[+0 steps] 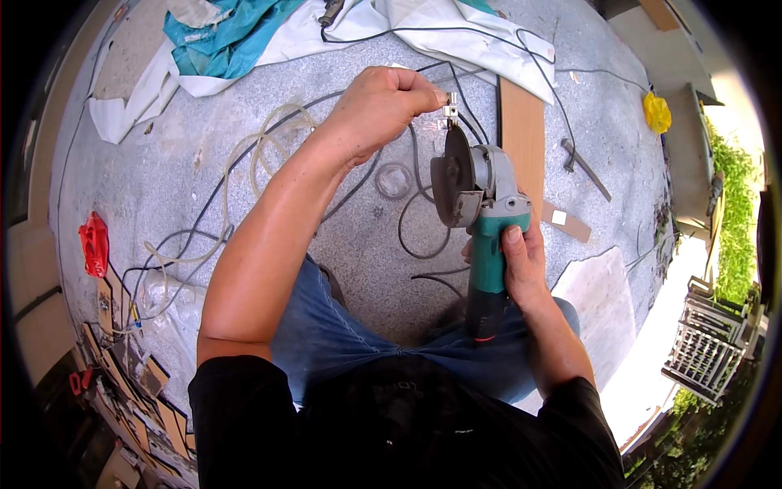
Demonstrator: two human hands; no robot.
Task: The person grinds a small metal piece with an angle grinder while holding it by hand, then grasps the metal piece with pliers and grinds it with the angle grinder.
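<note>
My right hand (pixel 525 261) is wrapped round the green body of an angle grinder (pixel 489 253), whose grey head points away from me. A dark round disc (pixel 450 173) stands on edge at the left of the grinder's head, with a metal guard at its near side. Beyond the disc, my left hand (pixel 379 104) pinches a small shiny metal piece (pixel 451 112) between thumb and fingers. The piece is by the disc's far rim; whether they touch I cannot tell. Its exact kind is too small to make out.
Black cables (pixel 414 155) and a clear hose (pixel 252 143) loop over the grey floor. A brown plank (pixel 524 122), a hammer (pixel 585 169) and a clear tape roll (pixel 394 181) lie around. Wood offcuts (pixel 155 379) and a red bag (pixel 94 243) are left; white sheeting (pixel 440 20) is far.
</note>
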